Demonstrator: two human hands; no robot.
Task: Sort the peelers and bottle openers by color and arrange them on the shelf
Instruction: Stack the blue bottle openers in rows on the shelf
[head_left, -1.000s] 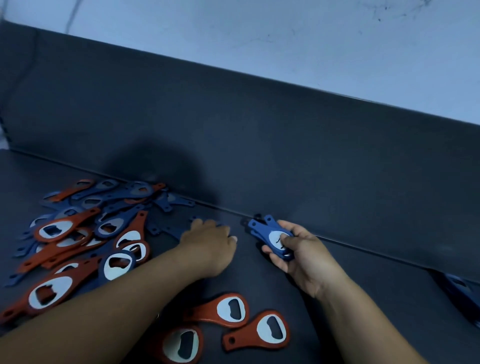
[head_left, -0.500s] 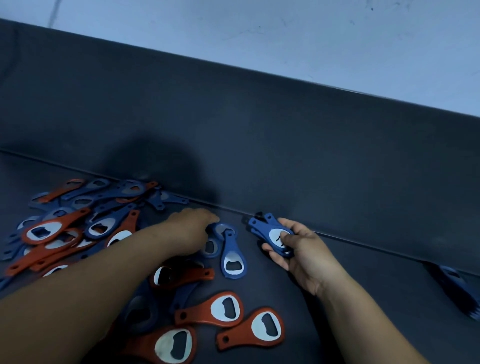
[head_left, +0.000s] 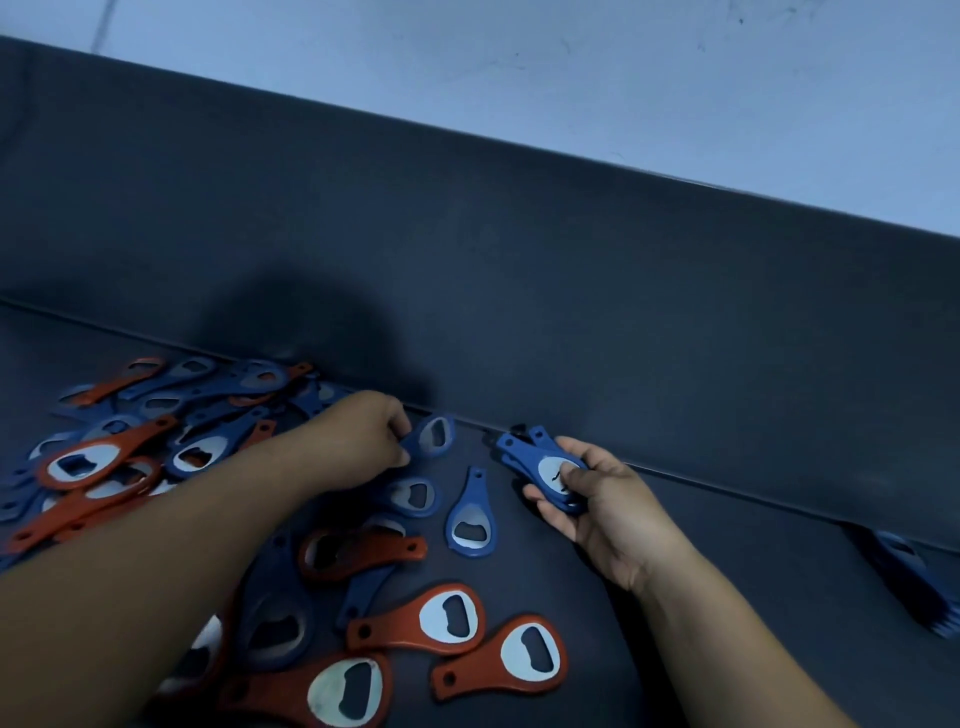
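Observation:
My right hand grips a small stack of blue bottle openers, thumb on the top one's metal face. My left hand pinches the handle of one blue opener, lifted near the shelf's back wall. Two more blue openers lie flat between my hands. A mixed heap of red and blue openers sits at the left. Three red openers lie in front. Another red opener rests over a blue one beside my left forearm.
The dark shelf floor meets a tall dark back wall, with a pale wall above. Blue peelers lie at the far right along the back wall.
My left hand dragged several openers rightwards out of the heap, then picked up one blue opener by its handle. My right hand kept still with its blue stack.

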